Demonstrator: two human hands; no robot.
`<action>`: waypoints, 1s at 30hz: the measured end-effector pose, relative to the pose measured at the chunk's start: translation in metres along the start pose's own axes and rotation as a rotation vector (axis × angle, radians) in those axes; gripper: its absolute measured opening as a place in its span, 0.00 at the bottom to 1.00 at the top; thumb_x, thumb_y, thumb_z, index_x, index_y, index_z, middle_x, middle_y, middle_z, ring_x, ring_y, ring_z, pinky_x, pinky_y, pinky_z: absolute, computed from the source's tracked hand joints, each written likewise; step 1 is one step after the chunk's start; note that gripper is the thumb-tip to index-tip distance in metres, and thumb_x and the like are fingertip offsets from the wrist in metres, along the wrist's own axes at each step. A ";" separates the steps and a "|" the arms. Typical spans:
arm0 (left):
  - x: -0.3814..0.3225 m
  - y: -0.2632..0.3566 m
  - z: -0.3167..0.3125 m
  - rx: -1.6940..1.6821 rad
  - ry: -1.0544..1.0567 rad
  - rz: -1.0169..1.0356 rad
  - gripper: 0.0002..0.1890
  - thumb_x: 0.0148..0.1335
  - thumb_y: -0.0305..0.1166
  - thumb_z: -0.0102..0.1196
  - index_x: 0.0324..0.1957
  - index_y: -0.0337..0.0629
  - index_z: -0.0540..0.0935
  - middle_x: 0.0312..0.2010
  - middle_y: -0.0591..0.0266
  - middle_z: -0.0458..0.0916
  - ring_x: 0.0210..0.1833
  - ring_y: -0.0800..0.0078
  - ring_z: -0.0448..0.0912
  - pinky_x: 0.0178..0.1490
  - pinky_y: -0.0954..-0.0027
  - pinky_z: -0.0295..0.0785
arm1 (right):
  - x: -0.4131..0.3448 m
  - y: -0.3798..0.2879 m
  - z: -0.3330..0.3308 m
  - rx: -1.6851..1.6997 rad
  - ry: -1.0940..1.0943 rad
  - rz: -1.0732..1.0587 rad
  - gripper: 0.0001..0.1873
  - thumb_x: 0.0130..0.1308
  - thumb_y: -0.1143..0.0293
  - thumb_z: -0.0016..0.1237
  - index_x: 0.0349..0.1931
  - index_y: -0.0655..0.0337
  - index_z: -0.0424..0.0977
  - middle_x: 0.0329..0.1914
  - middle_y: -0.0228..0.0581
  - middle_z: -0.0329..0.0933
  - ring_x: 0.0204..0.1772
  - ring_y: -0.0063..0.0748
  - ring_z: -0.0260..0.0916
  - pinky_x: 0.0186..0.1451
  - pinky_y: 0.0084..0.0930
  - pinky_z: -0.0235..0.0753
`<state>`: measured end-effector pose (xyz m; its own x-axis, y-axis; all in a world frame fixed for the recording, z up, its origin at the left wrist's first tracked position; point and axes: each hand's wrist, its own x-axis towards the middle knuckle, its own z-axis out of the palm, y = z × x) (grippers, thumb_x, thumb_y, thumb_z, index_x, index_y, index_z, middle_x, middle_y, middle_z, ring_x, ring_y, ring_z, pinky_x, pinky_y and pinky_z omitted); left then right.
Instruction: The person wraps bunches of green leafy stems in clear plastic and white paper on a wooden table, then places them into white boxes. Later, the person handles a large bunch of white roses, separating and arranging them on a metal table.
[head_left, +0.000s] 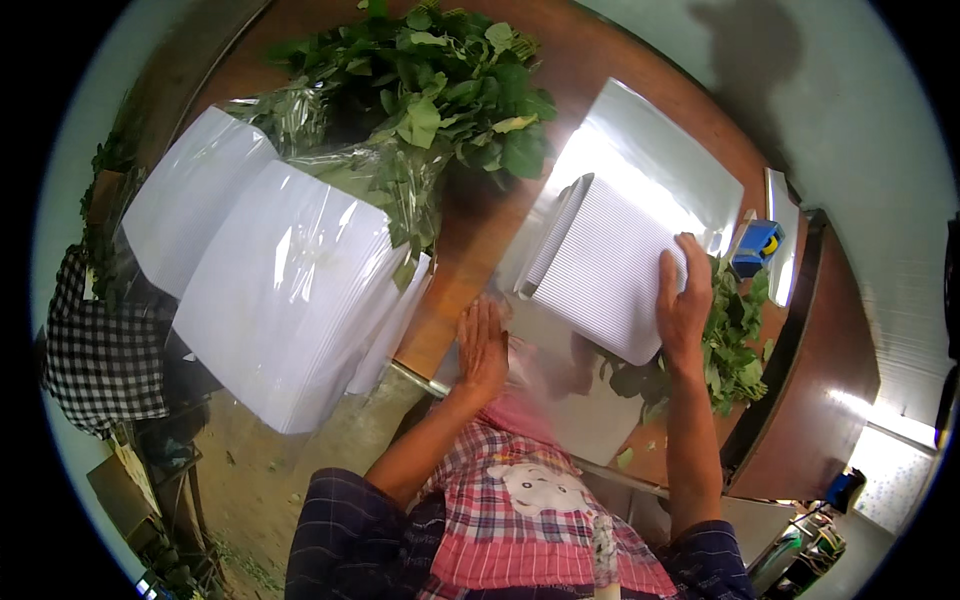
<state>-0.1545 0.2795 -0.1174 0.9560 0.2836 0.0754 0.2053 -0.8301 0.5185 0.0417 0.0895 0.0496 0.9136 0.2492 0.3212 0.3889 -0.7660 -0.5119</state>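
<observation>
My left hand (484, 349) lies flat at the near left edge of a clear plastic film sheet (630, 135), fingers extended and nothing enclosed in them. A white corrugated sheet (600, 262), its left side folded up, rests on the film. At its right edge is my right hand (686, 300), thumb on the sheet's face and fingers along the edge. Whatever lies beneath the corrugated sheet is hidden. Green leaves (735, 337) stick out on the table just beyond my right wrist.
White corrugated sheets in clear film (277, 292) are piled at the left, overhanging the table edge. Leafy green stems (450, 82) lie at the back of the brown table (465, 255). A blue tape dispenser (757, 247) stands at the right. Checked cloth (105, 345) hangs far left.
</observation>
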 end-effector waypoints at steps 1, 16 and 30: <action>-0.004 -0.003 0.002 0.003 -0.008 0.035 0.25 0.61 0.26 0.46 0.60 0.24 0.64 0.64 0.38 0.62 0.69 0.45 0.57 0.72 0.49 0.45 | -0.010 -0.010 -0.003 0.041 0.005 -0.024 0.18 0.67 0.66 0.49 0.52 0.69 0.70 0.57 0.56 0.69 0.61 0.54 0.66 0.64 0.41 0.65; 0.017 0.012 0.003 -0.081 0.003 -0.382 0.15 0.57 0.31 0.56 0.44 0.35 0.75 0.46 0.47 0.78 0.50 0.51 0.75 0.52 0.55 0.69 | -0.062 0.004 0.013 -0.009 -0.048 -0.130 0.19 0.65 0.68 0.48 0.52 0.71 0.68 0.59 0.56 0.66 0.62 0.54 0.63 0.65 0.42 0.62; -0.018 -0.045 -0.012 -0.889 -0.393 -0.613 0.13 0.53 0.36 0.65 0.25 0.34 0.82 0.22 0.60 0.82 0.21 0.75 0.76 0.27 0.73 0.71 | -0.063 0.015 0.010 -0.014 -0.102 -0.124 0.19 0.66 0.67 0.47 0.53 0.69 0.68 0.61 0.55 0.65 0.64 0.54 0.62 0.66 0.42 0.62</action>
<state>-0.1835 0.3178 -0.1321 0.7778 0.2242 -0.5872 0.5876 0.0722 0.8059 -0.0093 0.0683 0.0136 0.8662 0.4006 0.2986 0.4985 -0.7335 -0.4621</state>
